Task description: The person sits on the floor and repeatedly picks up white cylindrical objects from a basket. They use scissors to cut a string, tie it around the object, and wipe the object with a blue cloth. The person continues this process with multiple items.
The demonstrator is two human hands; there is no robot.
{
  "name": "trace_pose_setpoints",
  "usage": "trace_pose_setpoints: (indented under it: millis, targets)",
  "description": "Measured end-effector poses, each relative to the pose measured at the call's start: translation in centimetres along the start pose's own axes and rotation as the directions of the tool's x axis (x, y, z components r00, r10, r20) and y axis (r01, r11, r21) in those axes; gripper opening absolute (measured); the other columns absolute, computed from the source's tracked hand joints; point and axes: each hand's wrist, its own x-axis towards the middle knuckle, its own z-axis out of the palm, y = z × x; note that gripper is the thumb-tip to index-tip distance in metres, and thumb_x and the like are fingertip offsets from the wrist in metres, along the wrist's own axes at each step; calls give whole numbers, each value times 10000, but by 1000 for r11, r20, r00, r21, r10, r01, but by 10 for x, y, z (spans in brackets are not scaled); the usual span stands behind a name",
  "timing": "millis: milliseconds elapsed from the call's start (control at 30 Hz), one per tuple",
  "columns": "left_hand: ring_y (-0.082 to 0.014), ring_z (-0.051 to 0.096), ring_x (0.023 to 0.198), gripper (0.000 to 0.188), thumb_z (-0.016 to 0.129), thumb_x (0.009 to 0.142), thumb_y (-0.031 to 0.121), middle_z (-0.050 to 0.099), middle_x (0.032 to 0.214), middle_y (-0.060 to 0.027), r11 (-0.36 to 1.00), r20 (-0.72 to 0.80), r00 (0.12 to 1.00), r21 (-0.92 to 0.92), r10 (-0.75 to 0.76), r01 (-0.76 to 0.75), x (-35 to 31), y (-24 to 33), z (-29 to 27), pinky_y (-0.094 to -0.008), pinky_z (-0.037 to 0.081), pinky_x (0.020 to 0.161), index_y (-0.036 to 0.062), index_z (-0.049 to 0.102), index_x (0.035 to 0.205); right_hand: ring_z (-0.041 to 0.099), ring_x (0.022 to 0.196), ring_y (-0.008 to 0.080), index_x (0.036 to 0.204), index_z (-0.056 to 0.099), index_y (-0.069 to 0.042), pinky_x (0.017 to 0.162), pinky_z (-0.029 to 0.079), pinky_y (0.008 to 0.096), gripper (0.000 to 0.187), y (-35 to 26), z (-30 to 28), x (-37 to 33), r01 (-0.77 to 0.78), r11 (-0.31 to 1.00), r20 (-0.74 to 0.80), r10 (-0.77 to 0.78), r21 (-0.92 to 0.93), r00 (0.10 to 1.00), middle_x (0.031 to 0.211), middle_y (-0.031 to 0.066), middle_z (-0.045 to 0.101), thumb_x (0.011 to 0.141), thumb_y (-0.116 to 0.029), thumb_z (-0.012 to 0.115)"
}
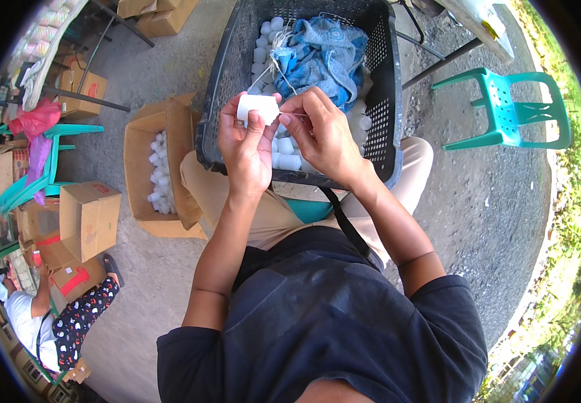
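My left hand point(247, 158) is closed around a short white candle point(255, 106), holding it tilted on its side between thumb and fingers. Close by at its right end, my right hand point(327, 138) pinches a thin white wick point(298, 114). Whether the wick's tip is inside the candle is too small to tell. Both hands are above the near part of a black plastic crate point(390, 87). More white candles point(289, 161) lie in the crate, partly under a blue towel point(331, 60). A bundle of loose white wicks point(278, 55) rests on the towel's left side.
Left of the crate, an open cardboard box point(144, 138) holds many white candles. A green plastic chair point(505, 111) stands at the right, and table legs point(441, 62) reach near the crate. Further left, another person point(32, 322) sits beside several cardboard boxes point(90, 218).
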Motion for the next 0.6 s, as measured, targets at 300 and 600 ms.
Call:
trace_pose_setpoints:
  millis: [300, 600]
  targets:
    - [-338, 551, 1169, 414, 626, 905, 54, 527, 1181, -151, 999, 56, 998, -51, 10, -7, -4, -7, 2, -403, 500, 974, 38, 409, 1257, 557, 664, 351, 844, 568, 1, 603, 455, 396, 34, 6, -2, -5, -7, 999, -20, 6, -34, 1000, 758, 157, 549, 846, 12, 600]
    - [-323, 563, 1164, 475, 728, 808, -5, 524, 1168, -133, 967, 142, 972, 146, 187, -208, -5, -12, 6, -402, 486, 997, 14, 458, 1199, 449, 694, 54, 983, 555, -22, 598, 370, 233, 190, 34, 2, -11, -344, 744, 160, 309, 573, 937, 781, -2, 521, 990, -209, 518]
